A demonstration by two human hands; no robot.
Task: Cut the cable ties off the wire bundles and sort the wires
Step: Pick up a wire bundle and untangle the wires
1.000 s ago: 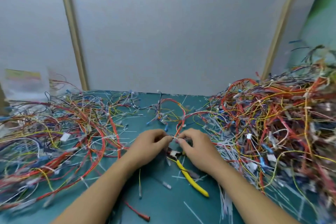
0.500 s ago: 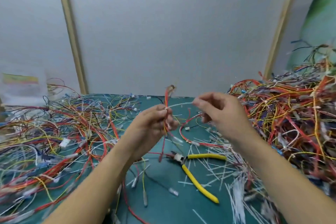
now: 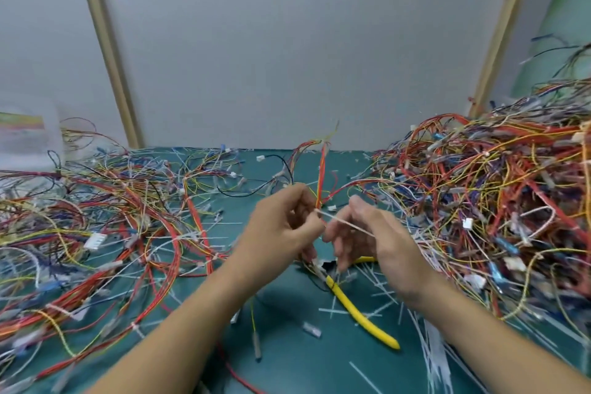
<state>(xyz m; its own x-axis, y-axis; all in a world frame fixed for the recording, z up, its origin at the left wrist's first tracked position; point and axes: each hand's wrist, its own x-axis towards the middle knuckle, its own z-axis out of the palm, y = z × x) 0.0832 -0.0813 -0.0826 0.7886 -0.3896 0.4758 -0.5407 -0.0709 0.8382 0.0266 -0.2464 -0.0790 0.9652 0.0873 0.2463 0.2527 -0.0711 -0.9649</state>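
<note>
My left hand grips a thin bundle of red, orange and yellow wires that stands up above the green mat. A white cable tie runs from that bundle to the right, and my right hand pinches it. Both hands hover over the mat's middle, close together. Yellow-handled cutters lie on the mat just below the hands, held by neither hand.
A tall tangled heap of wires fills the right side. A flatter spread of loose wires covers the left. Cut white tie scraps litter the green mat. A grey wall stands behind.
The hands rose from the mat with the small bundle, moved apart, then came back together. My right hand now pinches the white tie on the bundle. The cutters stayed on the mat.
</note>
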